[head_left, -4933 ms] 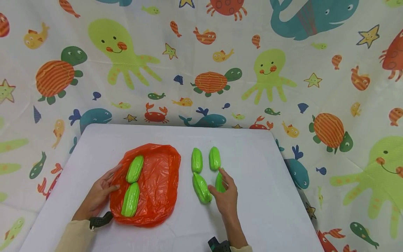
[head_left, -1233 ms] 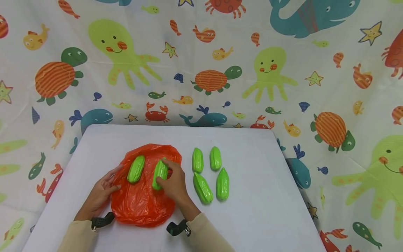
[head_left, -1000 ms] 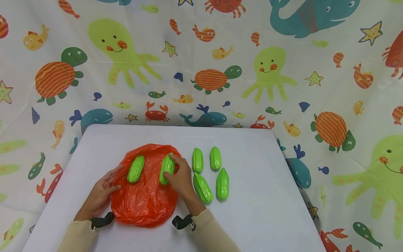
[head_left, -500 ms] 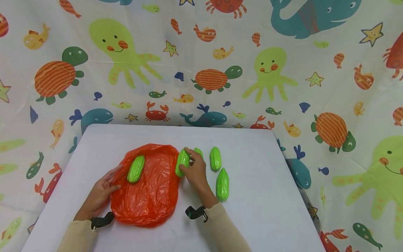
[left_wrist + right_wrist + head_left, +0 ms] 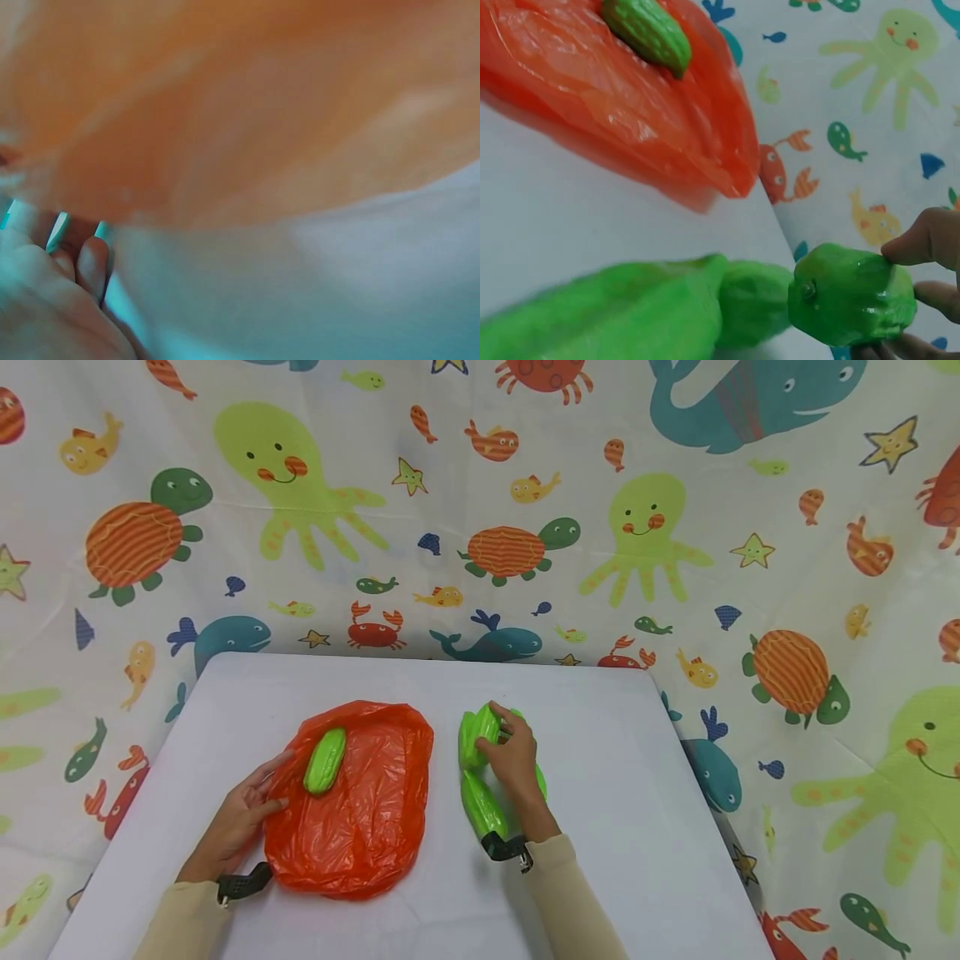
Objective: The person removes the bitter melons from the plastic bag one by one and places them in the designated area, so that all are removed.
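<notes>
A red plastic bag point(image 5: 375, 835) lies spread wide on the white table. Inside it, toward the upper left, rests one glossy green ribbed gourd point(image 5: 325, 762). My left hand point(image 5: 238, 814) holds the bag's left rim; the left wrist view shows its curled fingers point(image 5: 91, 262) beneath the blurred plastic. To the right of the bag, my right hand point(image 5: 516, 760) grips another green gourd point(image 5: 486, 727) between thumb and fingers, raised above the table in the right wrist view. Around it lie more gourds, including a lower-left one point(image 5: 483, 806); those at upper left, upper right and right are partly hidden.
The white table point(image 5: 637, 860) extends to the right and front of the gourds. Behind it hangs a curtain point(image 5: 420, 552) printed with sea animals. A black wrist camera point(image 5: 504, 846) sits by the right sleeve, overlapping the lower-left gourd in the head view.
My right hand has lifted a gourd out of the bag and carried it rightward over the loose gourds. Two gourds lay in the bag earlier, one now. The left hand stays put.
</notes>
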`<state>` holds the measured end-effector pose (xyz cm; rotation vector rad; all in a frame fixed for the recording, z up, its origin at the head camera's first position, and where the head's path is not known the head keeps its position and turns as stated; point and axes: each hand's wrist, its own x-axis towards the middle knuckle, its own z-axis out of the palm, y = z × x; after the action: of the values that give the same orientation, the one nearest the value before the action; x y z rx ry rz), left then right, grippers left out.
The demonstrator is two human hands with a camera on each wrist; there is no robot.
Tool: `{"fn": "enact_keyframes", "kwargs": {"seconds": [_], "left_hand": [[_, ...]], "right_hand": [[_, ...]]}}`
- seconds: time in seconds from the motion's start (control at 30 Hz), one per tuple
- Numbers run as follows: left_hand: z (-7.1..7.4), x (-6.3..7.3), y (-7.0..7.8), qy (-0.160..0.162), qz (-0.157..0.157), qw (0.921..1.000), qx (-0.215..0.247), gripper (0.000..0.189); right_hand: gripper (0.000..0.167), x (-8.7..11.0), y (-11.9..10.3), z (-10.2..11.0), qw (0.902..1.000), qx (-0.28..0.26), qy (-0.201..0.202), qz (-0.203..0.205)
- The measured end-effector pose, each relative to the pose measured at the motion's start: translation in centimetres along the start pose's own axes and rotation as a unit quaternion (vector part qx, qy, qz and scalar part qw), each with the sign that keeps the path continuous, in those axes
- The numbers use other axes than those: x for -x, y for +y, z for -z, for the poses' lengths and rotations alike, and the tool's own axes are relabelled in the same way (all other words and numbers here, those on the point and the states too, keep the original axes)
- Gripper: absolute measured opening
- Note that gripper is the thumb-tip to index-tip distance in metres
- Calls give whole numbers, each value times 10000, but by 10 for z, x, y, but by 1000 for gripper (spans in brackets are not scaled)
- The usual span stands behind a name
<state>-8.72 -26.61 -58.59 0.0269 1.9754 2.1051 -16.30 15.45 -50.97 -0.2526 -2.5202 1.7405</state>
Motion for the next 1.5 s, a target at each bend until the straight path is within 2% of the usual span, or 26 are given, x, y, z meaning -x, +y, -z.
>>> {"fn": "enact_keyframes", "kwargs": {"seconds": [0.33,0.57,0.73,0.97,1.27,1.5], "left_hand": [[1,0,-1,17,4,10000,42,73],[0,-1,0,11,-20,10000,97,72],[-1,-2,1,-11,-97,9999,128,71],[-1,-2,1,-10,-87,9999,147,71],[0,-2,0,-68,-111,9995,293,72],[1,-2,-1,-60,-111,9994,329,72]], "right_hand": [[67,-22,12,36,9994,213,164,-224],[65,-34,26,69,9984,-48,217,-524],[64,-41,37,88,9974,-37,339,-630],[65,-49,46,107,9961,89,280,-830],[64,-65,68,132,9939,476,8,-1000],[62,-73,79,140,9916,563,-176,-1147]]}}
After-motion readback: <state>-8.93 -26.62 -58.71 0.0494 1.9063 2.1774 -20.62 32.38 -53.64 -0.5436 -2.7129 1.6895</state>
